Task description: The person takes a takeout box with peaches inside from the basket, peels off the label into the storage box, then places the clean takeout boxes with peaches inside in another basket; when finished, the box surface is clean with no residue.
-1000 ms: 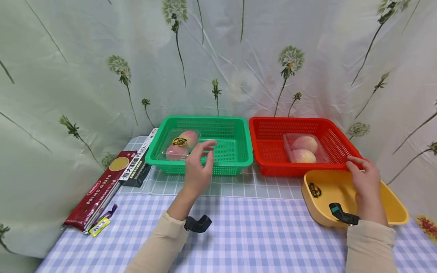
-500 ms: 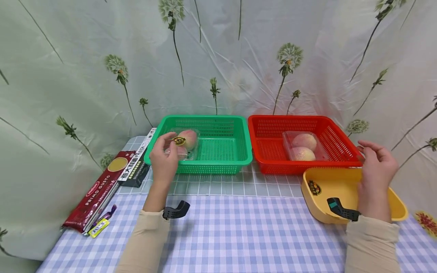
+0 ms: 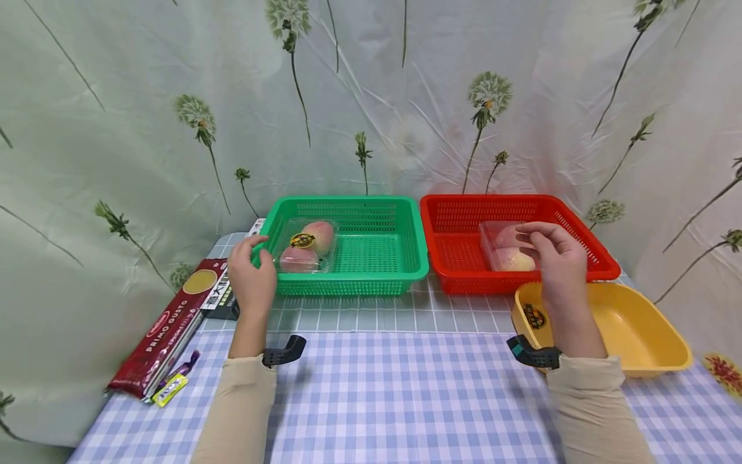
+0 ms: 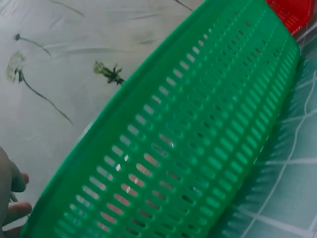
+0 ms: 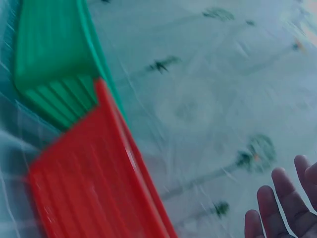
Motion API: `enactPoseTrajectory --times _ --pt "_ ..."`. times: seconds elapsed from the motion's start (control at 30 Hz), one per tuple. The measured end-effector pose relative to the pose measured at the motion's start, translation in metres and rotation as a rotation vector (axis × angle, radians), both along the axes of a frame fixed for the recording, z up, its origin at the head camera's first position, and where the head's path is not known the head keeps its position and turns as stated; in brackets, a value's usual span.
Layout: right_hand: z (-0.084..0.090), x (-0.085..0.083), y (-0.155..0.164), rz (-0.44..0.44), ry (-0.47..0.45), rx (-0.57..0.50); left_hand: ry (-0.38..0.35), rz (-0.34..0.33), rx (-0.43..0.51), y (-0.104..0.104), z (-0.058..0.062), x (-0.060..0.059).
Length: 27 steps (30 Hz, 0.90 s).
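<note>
In the head view my left hand (image 3: 252, 276) is at the left front corner of the green basket (image 3: 348, 276), fingers and thumb curved apart with the rim showing between them. The left wrist view shows its fingertips (image 4: 20, 213) close to that rim. Inside the green basket lies a clear box of peaches (image 3: 307, 245) with a black and gold sticker. My right hand (image 3: 559, 258) hovers over the front of the red basket (image 3: 469, 281), holding nothing, its fingers loosely bent. It partly hides a second clear box of peaches (image 3: 513, 259) in there.
A yellow tub (image 3: 637, 328) stands in front of the red basket at the right, partly behind my right forearm. On the left lie a red spaghetti packet (image 3: 168, 328), a black pasta box (image 3: 223, 303) and small wrapped sweets (image 3: 171, 390). A flowered curtain hangs behind.
My left hand has moved left, across the peach box to the green basket's left corner. My right hand has left the red basket's right front corner and swung left over the peaches.
</note>
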State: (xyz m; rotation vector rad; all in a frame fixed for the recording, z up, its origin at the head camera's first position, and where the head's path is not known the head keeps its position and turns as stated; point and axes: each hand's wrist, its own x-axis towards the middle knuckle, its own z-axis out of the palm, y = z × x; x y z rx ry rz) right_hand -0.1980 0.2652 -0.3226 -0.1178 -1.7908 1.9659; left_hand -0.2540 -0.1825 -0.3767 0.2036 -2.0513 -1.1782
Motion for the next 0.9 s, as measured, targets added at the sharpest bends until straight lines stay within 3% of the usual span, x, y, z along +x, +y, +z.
enactPoseTrajectory --times 0.17,0.3,0.5,0.67,0.9 --pt "0.002 -0.011 -0.032 0.140 -0.034 0.197 -0.137 -0.019 0.063 -0.005 -0.006 -0.003" --pt "0.004 -0.024 -0.057 0.232 -0.055 0.366 -0.191 -0.026 0.121 -0.010 -0.008 -0.003" --pt "0.003 -0.039 -0.092 0.380 -0.100 0.428 -0.304 -0.059 0.279 -0.015 -0.015 -0.007" --pt "-0.002 -0.049 -0.119 0.462 -0.140 0.448 -0.300 -0.106 0.383 -0.019 -0.023 -0.009" --pt "-0.009 -0.065 -0.150 0.574 -0.190 0.460 -0.231 -0.162 0.416 -0.023 -0.033 -0.008"
